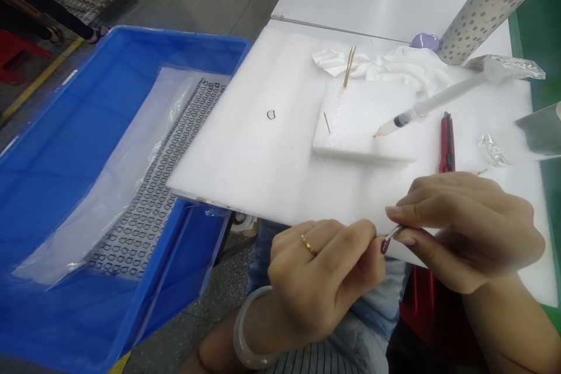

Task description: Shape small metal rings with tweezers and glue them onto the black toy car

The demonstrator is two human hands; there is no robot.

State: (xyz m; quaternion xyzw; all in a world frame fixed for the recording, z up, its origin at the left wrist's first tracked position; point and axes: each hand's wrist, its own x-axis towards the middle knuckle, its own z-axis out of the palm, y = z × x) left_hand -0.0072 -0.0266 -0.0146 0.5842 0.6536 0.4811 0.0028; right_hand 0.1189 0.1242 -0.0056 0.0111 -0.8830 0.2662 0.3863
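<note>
My left hand [324,274], with a gold ring and a pale bangle, and my right hand [464,228] meet at the near edge of a white foam board [245,152]. Both pinch a thin metal tool [391,233], probably tweezers, and its tip is hidden between my fingertips. A small black ring-shaped piece [271,115] lies alone on the board. A white foam block [359,123] sits on the board beyond my hands, with wooden toothpicks [349,67] stuck in it. A plastic syringe [421,108] rests on the block.
A red utility knife [447,143] lies beyond my right hand. A blue plastic crate [87,128] at left holds a grey sheet of black rings [149,187]. A white cloth [385,64] and a dotted cylinder [486,11] stand at the back. A person's leg [52,17] shows far left.
</note>
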